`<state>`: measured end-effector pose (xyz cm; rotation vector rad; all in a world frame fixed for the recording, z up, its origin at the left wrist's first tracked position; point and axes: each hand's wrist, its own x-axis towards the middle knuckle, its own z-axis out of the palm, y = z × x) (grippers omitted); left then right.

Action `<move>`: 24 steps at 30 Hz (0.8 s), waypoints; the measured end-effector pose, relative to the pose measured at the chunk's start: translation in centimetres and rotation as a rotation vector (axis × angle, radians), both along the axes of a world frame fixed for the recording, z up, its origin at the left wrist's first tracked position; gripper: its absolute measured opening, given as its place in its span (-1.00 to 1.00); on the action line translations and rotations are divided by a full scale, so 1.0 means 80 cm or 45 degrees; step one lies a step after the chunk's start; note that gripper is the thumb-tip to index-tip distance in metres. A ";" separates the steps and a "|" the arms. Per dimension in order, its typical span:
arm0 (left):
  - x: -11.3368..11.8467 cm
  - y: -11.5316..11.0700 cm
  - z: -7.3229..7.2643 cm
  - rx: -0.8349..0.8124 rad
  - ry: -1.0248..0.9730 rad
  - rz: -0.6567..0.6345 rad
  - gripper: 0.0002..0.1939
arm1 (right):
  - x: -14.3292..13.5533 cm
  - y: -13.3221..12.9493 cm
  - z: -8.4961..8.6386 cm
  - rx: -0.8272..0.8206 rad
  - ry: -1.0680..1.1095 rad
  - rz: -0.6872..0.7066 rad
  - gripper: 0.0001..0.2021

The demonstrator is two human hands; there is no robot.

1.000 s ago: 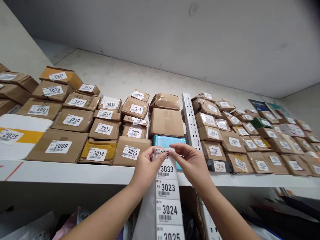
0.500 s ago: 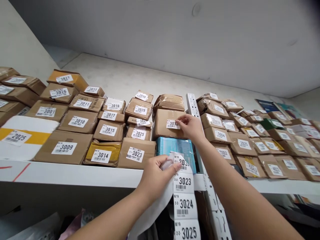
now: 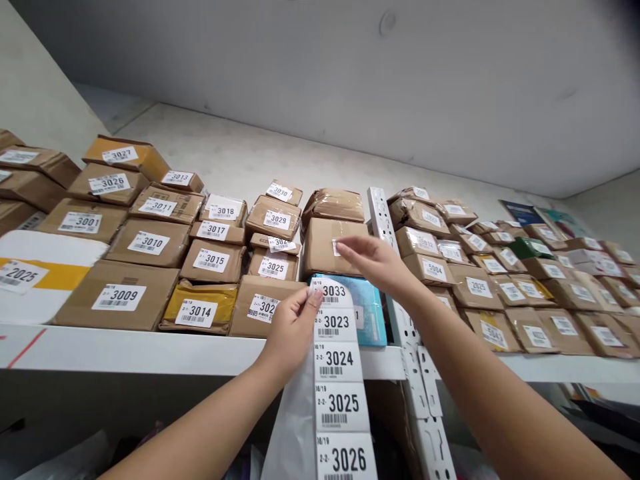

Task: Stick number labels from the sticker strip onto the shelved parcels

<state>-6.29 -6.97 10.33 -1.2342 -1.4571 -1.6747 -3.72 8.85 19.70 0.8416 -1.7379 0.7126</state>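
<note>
Label strip held up before a shelf of numbered parcels.

The left hand point(image 3: 291, 327) pinches the top of a hanging strip of labels point(image 3: 339, 373) between thumb and fingers; the labels read 3033, 3023, 3024, 3025 and 3026 from top to bottom, and the strip hangs in front of the shelf edge point(image 3: 150, 350). The right hand point(image 3: 381, 263) is raised with fingers loosely spread and holds nothing; its fingertips lie at the front of a brown box point(image 3: 325, 250), partly covering a small white label point(image 3: 336, 248) there. That box rests on a teal box point(image 3: 367, 313), just behind the strip's top. A white perforated upright point(image 3: 381, 217) stands just right of both boxes, with labelled parcels stacked on either side.
</note>
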 end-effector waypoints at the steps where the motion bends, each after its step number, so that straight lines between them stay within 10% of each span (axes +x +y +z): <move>1: 0.000 0.000 0.000 0.027 -0.011 -0.005 -0.67 | 0.006 -0.003 -0.012 0.108 -0.165 0.126 -0.67; 11: 0.003 0.015 0.006 0.233 -0.168 0.084 -0.69 | -0.006 -0.019 -0.068 -0.351 -0.386 0.542 -0.74; 17: -0.003 0.022 0.011 0.349 -0.128 0.245 -0.59 | -0.011 -0.029 -0.081 -0.367 -0.032 0.373 -0.86; 24: 0.013 0.022 0.001 0.135 -0.153 0.188 -0.70 | -0.013 -0.018 0.008 -0.478 0.499 0.181 -0.90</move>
